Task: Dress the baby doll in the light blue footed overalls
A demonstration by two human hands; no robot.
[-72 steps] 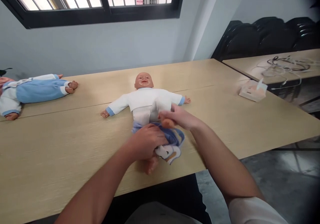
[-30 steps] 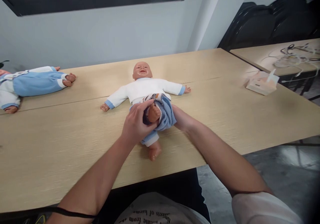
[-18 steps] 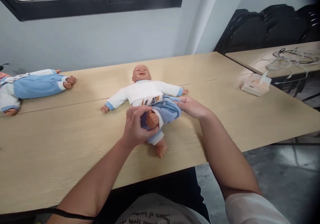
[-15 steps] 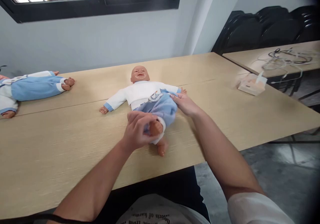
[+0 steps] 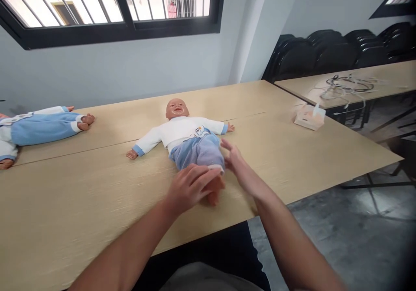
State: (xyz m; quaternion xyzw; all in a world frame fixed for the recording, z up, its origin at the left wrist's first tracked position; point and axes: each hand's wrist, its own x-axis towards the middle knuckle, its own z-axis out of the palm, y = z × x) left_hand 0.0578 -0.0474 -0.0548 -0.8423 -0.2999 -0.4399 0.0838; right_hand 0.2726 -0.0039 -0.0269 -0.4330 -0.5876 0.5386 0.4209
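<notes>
On the big table (image 5: 81, 221), near the front edge, a baby doll (image 5: 188, 141), flat on its back. For a clock: tummy in the middle, far wall (image 5: 162, 70) at 12. Head (image 5: 177, 109) at 11, feet (image 5: 212, 198) at 5. Seems turned that way to bring the legs close to both hands. Arms out wide, maybe to stop a roll. Dressed in a white top (image 5: 178, 127) and fuzzy blue pants (image 5: 196, 151). On the tummy, a little picture patch (image 5: 199, 131), too small to make out.

At 6 o'clock, the left hand (image 5: 190, 187), with fingers across the pant cuff (image 5: 218, 168) and the feet. Blurry there, so cannot tell whether holding on or just touching. Perhaps laid on top to keep the legs low. At 4 o'clock, the right hand (image 5: 236, 164), with fingers loose and spread, not closed on anything. Right beside the pants; cannot tell whether touching. Perhaps put there as a soft wall for the leg.

At 9 o'clock, well apart, another doll (image 5: 45, 128) in blue and white, also lying down, maybe placed there to leave elbow room. Between 2 and 3, a tissue box (image 5: 305, 121) with a tissue (image 5: 316, 109) poking out, ready for easy pulling. At 2, on another table (image 5: 302, 88), loose cords (image 5: 346, 85). Behind, black chairs (image 5: 336, 57) stacked close, likely to save space.
</notes>
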